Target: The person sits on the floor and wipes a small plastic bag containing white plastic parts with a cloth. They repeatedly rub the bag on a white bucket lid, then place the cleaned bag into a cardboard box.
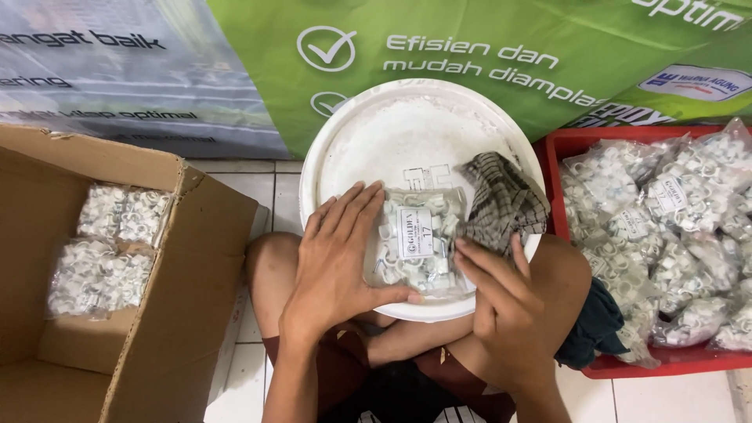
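Observation:
A clear plastic bag [415,239] of small white clips with a paper label lies flat on a round white lid [392,133] that rests across my knees. My left hand [341,262] lies palm down on the bag's left side, thumb along its lower edge. My right hand [501,305] presses the bag's right edge with its fingers spread. A dark checked cloth [505,200] sits on the lid just right of the bag.
An open cardboard box [157,313] at the left holds two bags of white clips [110,247]. A red tray [564,145] at the right is piled with several more such bags [674,227]. Green and grey banners hang behind. White floor tiles lie underneath.

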